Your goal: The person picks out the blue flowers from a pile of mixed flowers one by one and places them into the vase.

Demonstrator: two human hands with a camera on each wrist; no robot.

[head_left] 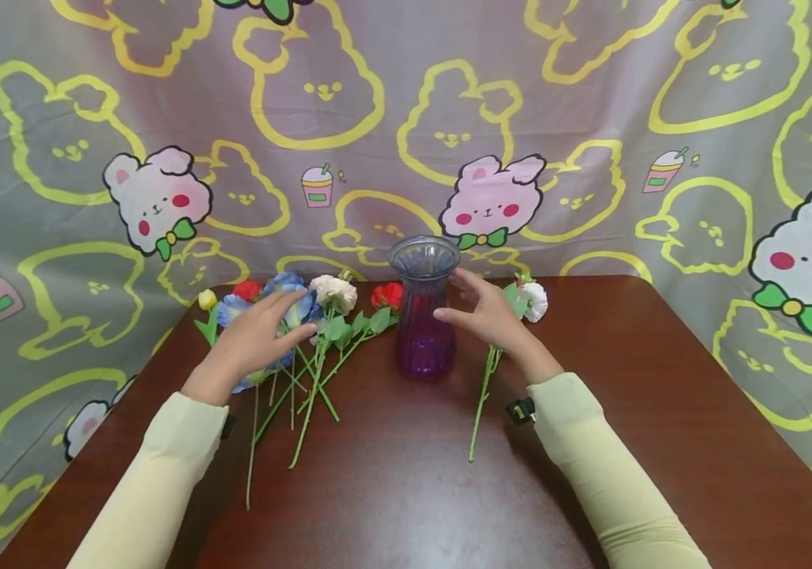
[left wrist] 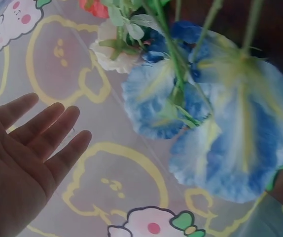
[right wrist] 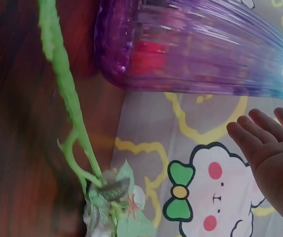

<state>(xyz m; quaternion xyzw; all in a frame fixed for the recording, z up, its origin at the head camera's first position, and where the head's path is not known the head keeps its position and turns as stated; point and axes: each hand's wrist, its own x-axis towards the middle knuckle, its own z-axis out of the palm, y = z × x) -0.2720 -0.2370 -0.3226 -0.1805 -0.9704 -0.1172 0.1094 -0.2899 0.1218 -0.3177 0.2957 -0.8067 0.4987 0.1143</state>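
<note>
A clear glass vase (head_left: pixel 426 332), purple at the base and bluish at its flared rim, stands upright on the table. My right hand (head_left: pixel 487 312) is beside its right side, fingers extended; a gap separates it from the vase (right wrist: pixel 181 54) in the right wrist view. Over the flowers on the left hovers my left hand (head_left: pixel 257 332), fingers spread and holding nothing. Around it lie blue flowers (head_left: pixel 292 294), a cream flower (head_left: pixel 335 294) and a yellow tulip (head_left: pixel 208 299). The left wrist view shows the blue flowers (left wrist: pixel 220 143) apart from that palm.
A white flower (head_left: pixel 535 302) with a green stem (head_left: pixel 480 411) lies right of the vase. Red flowers (head_left: pixel 387 296) lie behind the vase's left side. The brown table (head_left: pixel 392 490) ends at a patterned curtain (head_left: pixel 377 95), and crossed stems point toward me.
</note>
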